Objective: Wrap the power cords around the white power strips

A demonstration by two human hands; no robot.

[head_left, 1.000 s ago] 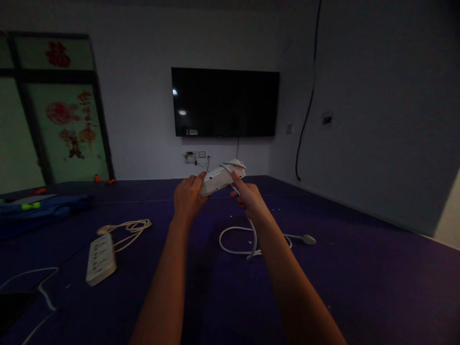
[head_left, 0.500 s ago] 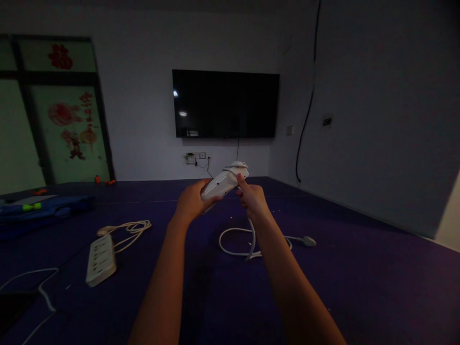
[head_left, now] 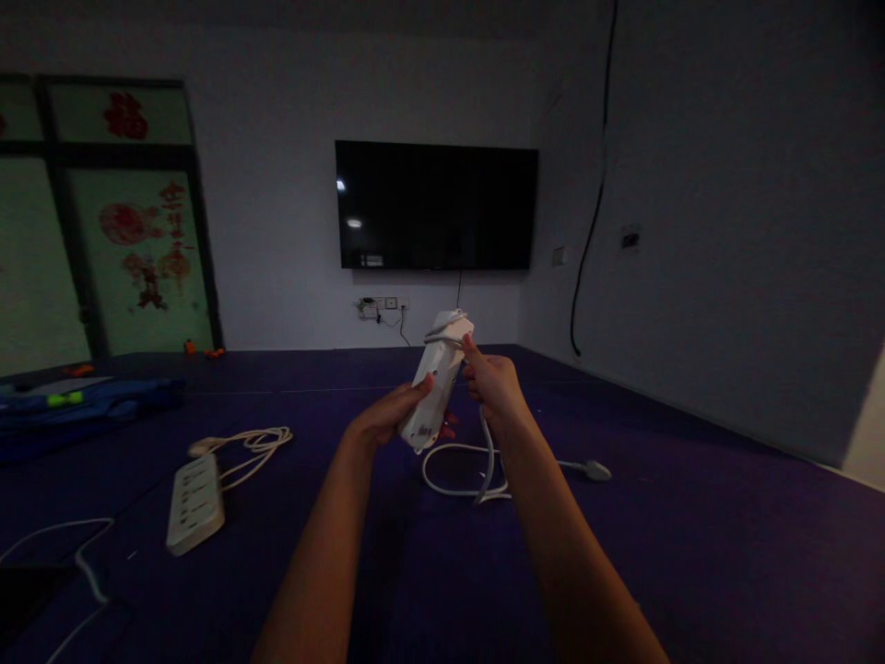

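A white power strip point(head_left: 434, 392) is held up in front of me, tilted, its underside with a label facing me. My left hand point(head_left: 397, 410) grips its lower end, thumb across the underside and fingertips showing on the far side. Around the upper end the strip's white cord point(head_left: 446, 330) is wrapped. My right hand point(head_left: 492, 376) is closed at the upper right, thumb against the cord by the strip's edge. From below that hand the loose cord point(head_left: 488, 454) drops to the purple surface and lies in a loop, ending in a white plug point(head_left: 595, 471).
Another white power strip point(head_left: 196, 504) lies at left with its cord point(head_left: 257, 447) coiled behind it. Blue fabric point(head_left: 117, 401) lies farther left. A thin white cable point(head_left: 89, 572) runs at lower left. A television point(head_left: 439, 205) hangs on the far wall; a black cable point(head_left: 587, 240) hangs at right.
The power strip has turned from slanting sideways to more upright, its lower end swinging down toward me. My left hand has moved down with it; my right hand stays near the upper end.
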